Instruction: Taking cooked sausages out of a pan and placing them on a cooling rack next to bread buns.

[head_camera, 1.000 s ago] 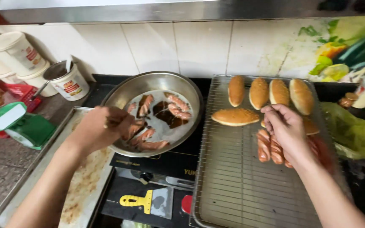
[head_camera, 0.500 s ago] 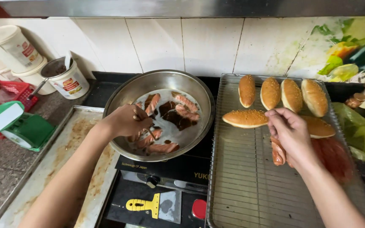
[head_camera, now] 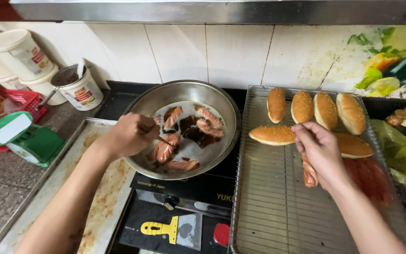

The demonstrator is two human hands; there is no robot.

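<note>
On stove: pan [head_camera: 222, 101] of sausages [head_camera: 165, 150]; left hand [head_camera: 127, 136] grips utensil [head_camera: 163, 139]; right hand [head_camera: 320, 150] clasps sausage [head_camera: 309, 175]

Left hand [head_camera: 127, 136] curled, fingers pinched (knuckles up); right hand [head_camera: 319, 149] bent, fingers closed

pan [head_camera: 222, 101]: shiny metal | rack [head_camera: 269, 197]: wire metal | sausages [head_camera: 165, 150]: glossy

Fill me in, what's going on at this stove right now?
A person's left hand works a thin utensil among split sausages frying in a steel pan. The right hand rests on a wire rack, gripping a sausage beside the sesame buns.
</note>
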